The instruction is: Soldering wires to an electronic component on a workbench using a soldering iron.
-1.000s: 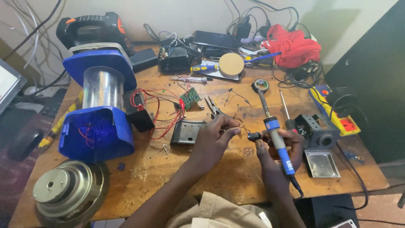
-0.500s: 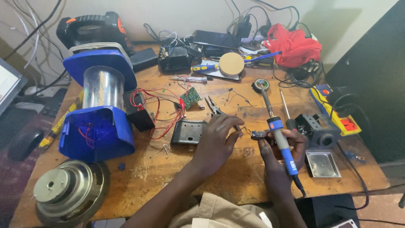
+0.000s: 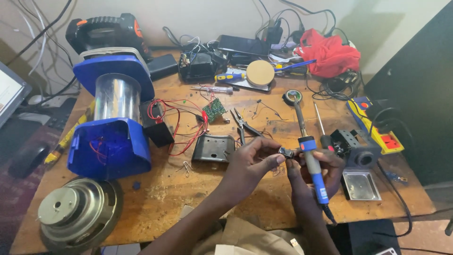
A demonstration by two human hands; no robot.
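A small dark part (image 3: 286,152) sat pinched between the fingers (image 3: 276,159) of the left hand (image 3: 250,163), held just above the tabletop (image 3: 188,208) near its front edge. The right hand (image 3: 315,172) met it from the other side, its fingers closed around the blue handle of a soldering iron (image 3: 311,160), whose metal shaft pointed away from the person. Whether the right fingers also touched the part could not be told.

Just beyond the left fingers lay a dark metal plate (image 3: 213,148), with a pair of pliers (image 3: 243,123) beside it and a small green circuit board (image 3: 214,109) a little farther out. Red wires (image 3: 181,123) ran from there toward a black battery block (image 3: 155,123). Just to the right of the right fingers stood a black soldering stand (image 3: 355,148) with a small metal tray (image 3: 360,185) in front, and a screwdriver (image 3: 322,128) lay between the iron and the stand. A yellow power strip (image 3: 377,132) sat farther right.

Well to the left of the hands stood a blue lantern (image 3: 113,113) with a clear middle, and a round speaker (image 3: 78,215) rested at the near left corner. A red cloth (image 3: 330,54) lay at the far side.
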